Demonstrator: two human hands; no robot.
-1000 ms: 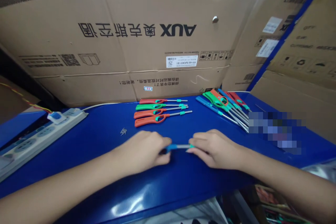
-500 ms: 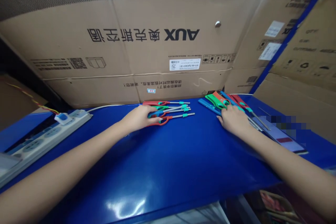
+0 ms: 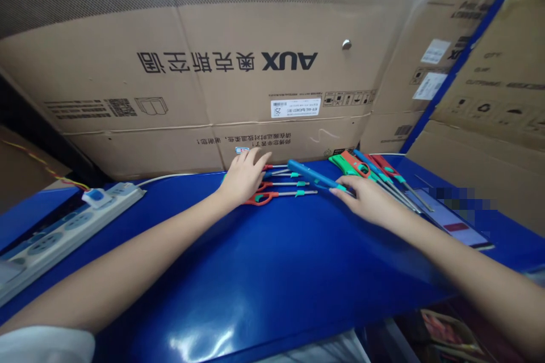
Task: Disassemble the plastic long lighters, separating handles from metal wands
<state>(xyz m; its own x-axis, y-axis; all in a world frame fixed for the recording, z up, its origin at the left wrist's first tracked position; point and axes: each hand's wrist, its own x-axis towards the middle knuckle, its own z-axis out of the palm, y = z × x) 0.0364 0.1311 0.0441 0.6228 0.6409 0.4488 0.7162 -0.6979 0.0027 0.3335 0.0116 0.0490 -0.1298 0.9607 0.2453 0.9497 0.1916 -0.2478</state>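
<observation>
In the head view, my right hand [image 3: 366,198] grips a blue long-necked lighter [image 3: 313,173] near its metal neck, its handle pointing left. My left hand [image 3: 244,178] is over the left group of lighters, fingers apart, hiding most of their handles. From under it a red lighter [image 3: 260,198] shows its trigger ring and metal neck pointing right. Beside my right hand lies a second group: a green lighter [image 3: 344,165], an orange lighter [image 3: 361,168], a blue lighter [image 3: 368,162] and a red lighter [image 3: 385,167], their necks slanting toward the lower right.
The lighters lie on a blue tabletop [image 3: 255,272] against a cardboard wall [image 3: 238,91]. A power strip [image 3: 63,232] with a plug stands at the left. A phone [image 3: 457,221] lies at the right, beside another cardboard panel [image 3: 481,164].
My right hand has moved left, carrying the blue lighter away from the right group. My left hand has let go of the lighters, lifted slightly and spread its fingers.
</observation>
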